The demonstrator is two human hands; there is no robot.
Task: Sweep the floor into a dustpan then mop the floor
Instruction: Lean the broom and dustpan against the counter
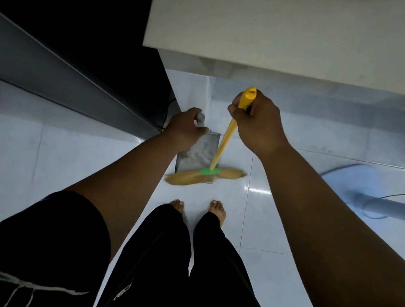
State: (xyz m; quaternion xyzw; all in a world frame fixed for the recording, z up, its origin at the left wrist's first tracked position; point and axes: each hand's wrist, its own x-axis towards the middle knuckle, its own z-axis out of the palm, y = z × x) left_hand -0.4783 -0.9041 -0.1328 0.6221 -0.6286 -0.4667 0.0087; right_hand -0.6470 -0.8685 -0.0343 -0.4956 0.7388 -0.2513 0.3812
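Note:
A broom with a yellow handle, a green collar and tan bristles stands on the white tiled floor. My right hand grips the top of its handle. A grey metal dustpan sits on the floor just beyond the bristles, with dust in its tray. My left hand holds the dustpan's grey upright handle. The bristles lie across the dustpan's front lip. No mop is in view.
A white counter or cabinet rises straight ahead. A dark grey appliance edge runs along the left. At right stands a fan base with a grey pole and a cable. My bare feet stand just behind the broom.

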